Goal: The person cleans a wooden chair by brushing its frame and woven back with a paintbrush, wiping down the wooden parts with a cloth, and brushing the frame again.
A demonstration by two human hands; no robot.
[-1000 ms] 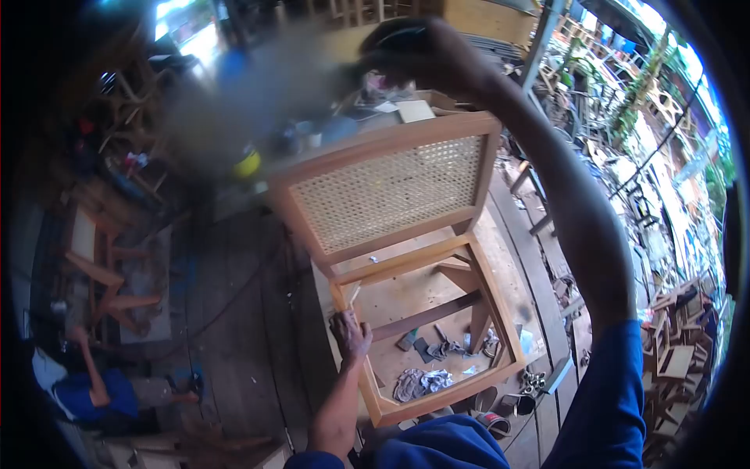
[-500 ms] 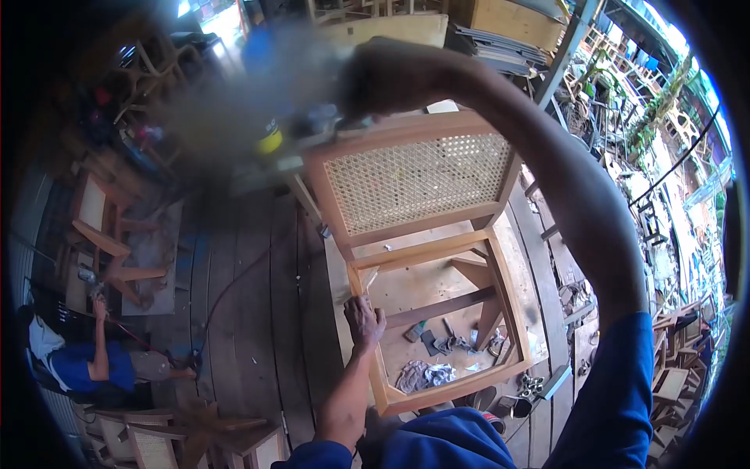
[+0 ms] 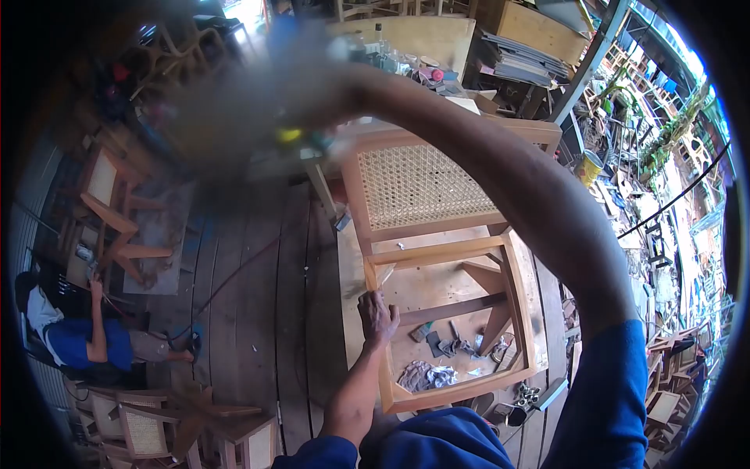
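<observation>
A wooden chair with a woven cane back panel and an open seat frame stands before me. My left hand is wrapped round the left rail of the seat frame. Stretched over the top of the chair back, my right arm ends in my right hand, which is blurred behind a hazy smear on the lens. Its fingers and anything in them are hidden. A yellow spot shows just below that hand, too blurred to name.
Under the seat frame lie a crumpled cloth, a brush and dark scraps on a board. Bottles stand at the back. At left, a person in blue holds a tool near another chair. More chairs crowd the lower left.
My right hand has moved left and slightly down into the blurred area. The view has shifted, so the chair appears farther right. My left hand keeps its hold on the rail.
</observation>
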